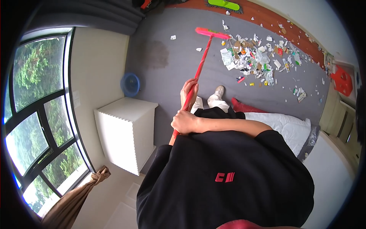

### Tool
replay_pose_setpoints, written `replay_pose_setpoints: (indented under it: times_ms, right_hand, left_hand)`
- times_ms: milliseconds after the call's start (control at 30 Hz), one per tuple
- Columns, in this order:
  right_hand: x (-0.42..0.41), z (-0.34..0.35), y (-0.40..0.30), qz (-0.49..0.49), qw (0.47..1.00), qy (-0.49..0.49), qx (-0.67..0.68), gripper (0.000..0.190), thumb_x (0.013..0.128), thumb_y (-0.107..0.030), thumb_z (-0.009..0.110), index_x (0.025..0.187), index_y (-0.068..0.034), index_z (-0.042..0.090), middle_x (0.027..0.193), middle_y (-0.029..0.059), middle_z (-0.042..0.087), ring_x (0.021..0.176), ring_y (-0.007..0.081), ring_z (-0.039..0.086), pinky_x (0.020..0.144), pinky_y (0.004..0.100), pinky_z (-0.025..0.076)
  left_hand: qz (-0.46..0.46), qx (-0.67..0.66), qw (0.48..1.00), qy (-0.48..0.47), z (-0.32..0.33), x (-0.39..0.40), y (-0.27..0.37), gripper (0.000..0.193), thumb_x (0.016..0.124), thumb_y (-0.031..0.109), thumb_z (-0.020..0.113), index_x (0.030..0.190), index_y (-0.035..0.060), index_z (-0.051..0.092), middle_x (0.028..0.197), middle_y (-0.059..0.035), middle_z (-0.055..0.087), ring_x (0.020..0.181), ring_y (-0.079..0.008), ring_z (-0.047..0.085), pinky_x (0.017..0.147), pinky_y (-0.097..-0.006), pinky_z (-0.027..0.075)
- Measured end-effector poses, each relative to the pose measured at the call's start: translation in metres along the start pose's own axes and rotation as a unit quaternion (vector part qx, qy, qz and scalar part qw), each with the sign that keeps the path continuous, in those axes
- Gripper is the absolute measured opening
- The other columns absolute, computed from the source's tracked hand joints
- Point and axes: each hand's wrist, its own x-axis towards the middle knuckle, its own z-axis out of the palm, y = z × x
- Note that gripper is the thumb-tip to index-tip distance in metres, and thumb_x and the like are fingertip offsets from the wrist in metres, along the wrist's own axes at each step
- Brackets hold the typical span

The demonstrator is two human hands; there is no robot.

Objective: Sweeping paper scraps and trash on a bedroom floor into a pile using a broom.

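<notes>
Both of my hands are closed around the red handle of a broom [199,67]. My right hand [184,122] grips it near its top end, close to my chest, with the forearm across my body. My left hand [188,91] holds the handle lower down. The pink broom head [213,33] rests on the grey floor [177,65] ahead of me, its bristles facing away. Just right of the head spreads a heap of litter [254,58]: torn paper, plastic wrappers, cardboard bits and small packets. A few loose paper scraps [199,49] lie left of the handle.
A white cabinet [128,110] and a blue basin [130,84] stand left, by the window wall. A green mop head [224,5] lies at the far edge. Right are a white quilt [281,126], a dark red item [247,106] and a red plastic object [341,81].
</notes>
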Motion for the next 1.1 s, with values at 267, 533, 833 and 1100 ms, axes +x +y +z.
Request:
replay_pose_setpoints:
  times_ms: [267,533,833,1100]
  right_hand:
    - [0.009,-0.030,0.015,-0.066,0.961,0.226,0.147,0.013,0.072,-0.015,0.065,0.065,-0.005,0.059,0.066,0.0080,0.060,0.075,0.0250,0.062,0.077,0.0376,0.048]
    - [0.040,-0.059,0.069,0.017,0.884,0.391,0.257,0.009,0.077,-0.007,0.065,0.076,-0.003,0.057,0.078,0.0103,0.060,0.084,0.0305,0.061,0.087,0.0401,0.046]
    - [0.113,-0.081,0.156,0.192,0.824,0.374,0.381,0.022,0.086,-0.002,0.067,0.105,-0.001,0.055,0.098,0.0084,0.062,0.099,0.0281,0.061,0.087,0.0385,0.047]
    - [0.137,-0.147,0.137,0.343,0.936,0.075,0.000,0.026,0.073,-0.007,0.069,0.097,-0.009,0.060,0.098,0.0103,0.066,0.105,0.0231,0.061,0.090,0.0409,0.042]
  left_hand:
    - [-0.071,-0.073,0.988,0.119,-0.025,0.020,-0.020,0.016,0.087,0.008,0.070,0.102,0.0057,0.065,0.078,0.0006,0.063,0.061,-0.0030,0.048,0.053,-0.0193,0.038]
    - [0.019,0.060,0.986,0.151,-0.072,0.104,-0.063,0.010,0.083,0.000,0.063,0.093,0.0017,0.063,0.082,-0.0113,0.062,0.084,-0.0238,0.064,0.076,-0.0338,0.052]
    - [0.058,0.089,0.988,-0.112,-0.087,0.244,-0.148,0.007,0.069,0.000,0.062,0.075,0.0005,0.064,0.090,-0.0138,0.070,0.108,-0.0364,0.063,0.094,-0.0402,0.049]
    - [0.154,-0.077,0.921,-0.348,-0.026,0.256,-0.164,0.008,0.065,0.003,0.064,0.071,0.0055,0.061,0.084,-0.0106,0.065,0.092,-0.0328,0.062,0.084,-0.0413,0.048]
